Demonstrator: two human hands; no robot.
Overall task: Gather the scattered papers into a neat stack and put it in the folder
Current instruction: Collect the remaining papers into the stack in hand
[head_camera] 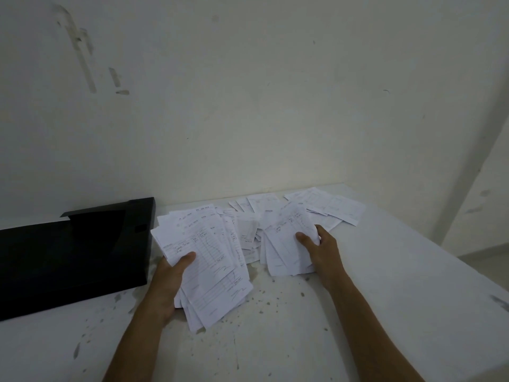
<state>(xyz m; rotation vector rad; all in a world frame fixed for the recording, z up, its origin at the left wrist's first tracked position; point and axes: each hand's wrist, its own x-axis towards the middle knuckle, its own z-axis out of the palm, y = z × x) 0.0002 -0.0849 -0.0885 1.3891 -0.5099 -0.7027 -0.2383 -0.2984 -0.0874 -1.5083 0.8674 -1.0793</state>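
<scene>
My left hand (168, 282) grips a loose, fanned bundle of white printed slips (209, 260), thumb on top, just right of the black folder (74, 257). The folder lies open on the table's left side against the wall. My right hand (319, 246) grips a second uneven bundle of slips (286, 244), thumb pressed on its top sheet. Between and behind the two bundles, more loose papers (330, 208) lie scattered toward the table's far edge by the wall. A small folded slip (248, 232) lies between the bundles.
The white table (275, 340) is speckled with dark marks near the front. A stained white wall (248, 106) rises directly behind the papers. The table's right edge (451, 257) drops to the floor at the right.
</scene>
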